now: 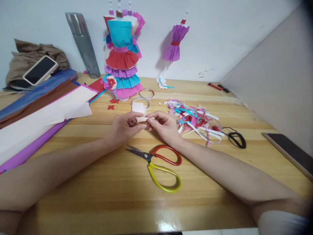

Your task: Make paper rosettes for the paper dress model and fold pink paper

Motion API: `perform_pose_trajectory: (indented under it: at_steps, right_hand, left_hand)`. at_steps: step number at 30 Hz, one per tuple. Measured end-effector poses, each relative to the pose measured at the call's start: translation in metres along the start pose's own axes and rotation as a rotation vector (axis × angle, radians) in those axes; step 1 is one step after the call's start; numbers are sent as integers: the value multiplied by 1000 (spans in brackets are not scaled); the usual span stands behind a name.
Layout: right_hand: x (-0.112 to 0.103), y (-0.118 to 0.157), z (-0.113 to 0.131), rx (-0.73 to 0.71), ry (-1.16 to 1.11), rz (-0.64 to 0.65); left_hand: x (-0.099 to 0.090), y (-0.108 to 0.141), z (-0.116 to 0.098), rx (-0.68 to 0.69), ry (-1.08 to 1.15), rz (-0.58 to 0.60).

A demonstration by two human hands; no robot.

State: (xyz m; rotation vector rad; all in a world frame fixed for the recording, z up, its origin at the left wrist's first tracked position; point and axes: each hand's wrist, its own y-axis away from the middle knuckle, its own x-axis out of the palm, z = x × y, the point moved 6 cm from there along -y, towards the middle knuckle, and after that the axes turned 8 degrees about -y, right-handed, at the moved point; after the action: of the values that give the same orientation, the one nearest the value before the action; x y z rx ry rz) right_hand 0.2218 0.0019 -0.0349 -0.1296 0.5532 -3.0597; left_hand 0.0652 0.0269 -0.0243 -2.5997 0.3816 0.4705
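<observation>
My left hand [125,127] and my right hand [164,126] meet over the middle of the table, both pinching a small strip of white paper [141,119]. The strip lies level between my fingertips. Just beyond it are some white paper pieces [139,107] beside a tape roll [148,103]. Nearer to me, a pair of scissors [148,157] with one red and one yellow handle lies on the table, blades pointing left and slightly parted. To the right of my right hand is a heap of coloured paper scraps [193,116].
Layered sheets of crepe paper [46,120] cover the left side. Small paper dresses on stands, one tiered [122,58] and one purple [176,44], are at the back near a bottle [84,45]. A phone [288,151] and a black hair tie [237,139] lie right.
</observation>
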Motion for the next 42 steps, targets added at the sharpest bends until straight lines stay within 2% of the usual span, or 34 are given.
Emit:
perform_pose_trajectory:
  at_steps: [8,15,24,30,35,38,42]
  right_hand:
    - [2,2,4,-43,74,1]
    - [1,0,0,57,-25,-10]
    - [5,0,1,66,-44,9]
    - [3,2,1,23,45,20]
    - [7,4,5,-9,57,65]
    - [8,4,6,15,7,82]
    - [7,2,2,80,-61,42]
  left_hand:
    - [2,2,-3,75,-131,17]
    - [4,6,-7,128,-179,-9]
    - [6,2,0,-48,44,109]
    - [4,3,-1,-1,-17,31]
    - [4,1,-2,-54,67,69]
    - [2,-1,-2,-89,102,61]
    - [2,-1,0,-112,107,61]
